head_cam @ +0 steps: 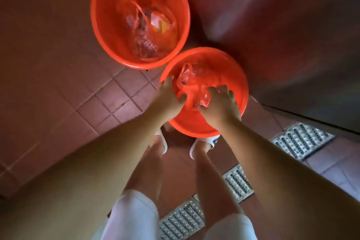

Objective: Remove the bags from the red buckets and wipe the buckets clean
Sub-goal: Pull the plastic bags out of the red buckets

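Two red buckets stand on the tiled floor (58, 87), rims touching. Farthest left and farther from the person, the far bucket (101, 31) holds crumpled red plastic bags (148, 31), one showing something yellow through it; no hand is near it. To its right, just ahead of the person's white shoes (202, 143), sits the near bucket (236, 78), with thin red bags (190, 81) lying inside.

Both hands reach into this near bucket. The left hand (169, 95) lies over the left rim, its fingers curled around a twisted strand of the red bag. The right hand (221, 103) is inside the bucket with its fingers curled down onto a crumpled clear-red wad; it looks like a grip, though the fingertips are hidden.

Judging from this, the step is lifting the bags out of the near bucket. Doing it well probably means gathering all loose film into both grips and pulling straight up, since thin plastic tears or leaves scraps behind.

A dark metal wall (292, 25) stands close on the right, and metal drain grates (300, 138) run along the floor there, so the open tiles to the left look like the easier place to set bags down. No wiping cloth is in view.
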A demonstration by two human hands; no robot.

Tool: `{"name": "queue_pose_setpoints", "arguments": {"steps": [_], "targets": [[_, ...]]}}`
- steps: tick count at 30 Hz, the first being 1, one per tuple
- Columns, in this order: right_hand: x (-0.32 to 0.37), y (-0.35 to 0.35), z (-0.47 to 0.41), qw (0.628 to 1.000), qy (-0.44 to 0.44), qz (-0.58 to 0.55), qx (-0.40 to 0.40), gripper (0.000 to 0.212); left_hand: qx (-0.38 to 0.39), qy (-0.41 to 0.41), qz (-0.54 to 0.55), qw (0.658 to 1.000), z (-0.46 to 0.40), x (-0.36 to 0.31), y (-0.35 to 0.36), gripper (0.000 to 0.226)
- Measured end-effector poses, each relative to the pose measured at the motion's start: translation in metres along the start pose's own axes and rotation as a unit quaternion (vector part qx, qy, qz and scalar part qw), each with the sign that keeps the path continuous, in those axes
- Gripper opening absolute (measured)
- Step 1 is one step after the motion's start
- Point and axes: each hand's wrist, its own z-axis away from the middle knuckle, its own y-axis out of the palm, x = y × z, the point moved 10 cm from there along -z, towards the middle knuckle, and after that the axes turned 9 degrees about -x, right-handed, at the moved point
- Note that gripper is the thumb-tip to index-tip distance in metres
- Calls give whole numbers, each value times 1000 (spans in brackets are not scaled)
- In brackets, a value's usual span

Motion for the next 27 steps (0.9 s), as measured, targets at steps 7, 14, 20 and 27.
{"name": "queue_pose_setpoints", "arguments": {"steps": [7, 14, 20, 27], "targets": [[-22, -3, -31, 996, -24, -5, -87, 26, -28, 18, 48, 998, -28, -20, 16, 33], [-49, -45, -32, 963, 74, -152, -212, 29, 12, 176, 16, 984, 43, -31, 31, 20], [-24, 10, -30, 952, 58, -299, 20, 27, 48, 160, 26, 986, 45, -41, 44, 32], [-36, 28, -18, 887, 175, -426, 10, 17, 16, 76, 75, 994, 17, -35, 38, 28]]}}
